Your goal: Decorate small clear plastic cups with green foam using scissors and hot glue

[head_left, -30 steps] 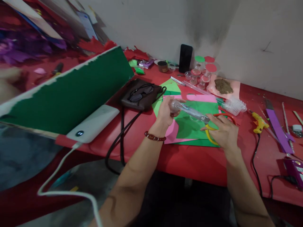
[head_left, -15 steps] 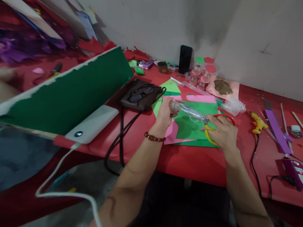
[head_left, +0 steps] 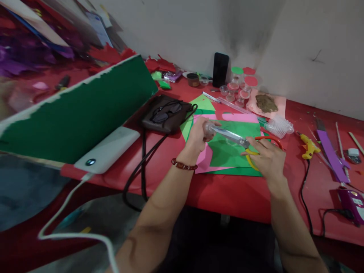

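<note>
Red tabletop [head_left: 233, 197] | lidded clear tubs [head_left: 244, 93], contents unclear | right hand [head_left: 267, 158]: scissors [head_left: 243, 142]

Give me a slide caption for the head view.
Right hand holds scissors toward a clear piece in the left hand, above green paper.

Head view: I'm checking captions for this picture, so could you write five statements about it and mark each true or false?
1. The right hand holds red-and-yellow-handled scissors. True.
2. The left hand is empty. False: the left hand holds a clear plastic piece.
3. The sunglasses lie on the dark bag. True.
4. The glue gun is purple. False: the glue gun is yellow.
5. The black phone lies flat. False: the black phone stands on end near the wall.
</note>
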Action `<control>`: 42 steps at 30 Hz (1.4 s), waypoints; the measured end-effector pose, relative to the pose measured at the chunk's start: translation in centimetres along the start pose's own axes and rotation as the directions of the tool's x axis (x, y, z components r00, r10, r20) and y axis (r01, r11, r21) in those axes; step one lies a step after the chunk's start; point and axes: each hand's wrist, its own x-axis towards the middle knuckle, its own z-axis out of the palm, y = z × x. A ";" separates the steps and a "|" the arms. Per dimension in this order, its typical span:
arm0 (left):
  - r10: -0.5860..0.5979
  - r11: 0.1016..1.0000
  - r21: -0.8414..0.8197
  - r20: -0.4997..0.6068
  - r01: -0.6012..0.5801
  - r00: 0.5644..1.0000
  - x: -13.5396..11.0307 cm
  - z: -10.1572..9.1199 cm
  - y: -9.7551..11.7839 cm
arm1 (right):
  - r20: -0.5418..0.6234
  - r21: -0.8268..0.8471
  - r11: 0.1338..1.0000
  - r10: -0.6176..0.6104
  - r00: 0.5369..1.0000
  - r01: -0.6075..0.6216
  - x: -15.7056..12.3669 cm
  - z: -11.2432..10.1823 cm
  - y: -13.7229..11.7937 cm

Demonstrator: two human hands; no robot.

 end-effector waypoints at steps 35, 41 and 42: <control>-0.319 0.932 0.209 0.093 0.295 0.943 -0.8 0.0 2.2 | 0.130 0.097 0.995 -0.028 0.991 0.015 -0.1 -0.1 1.0; 0.109 0.994 0.014 -0.117 -0.108 0.987 0.0 -0.4 1.3 | 0.032 0.199 0.976 0.078 0.996 -0.083 0.1 0.3 0.3; 0.160 0.986 -0.046 -0.066 -0.163 0.985 0.0 -0.3 1.2 | 0.032 0.220 0.968 0.114 0.993 -0.119 0.1 0.3 0.2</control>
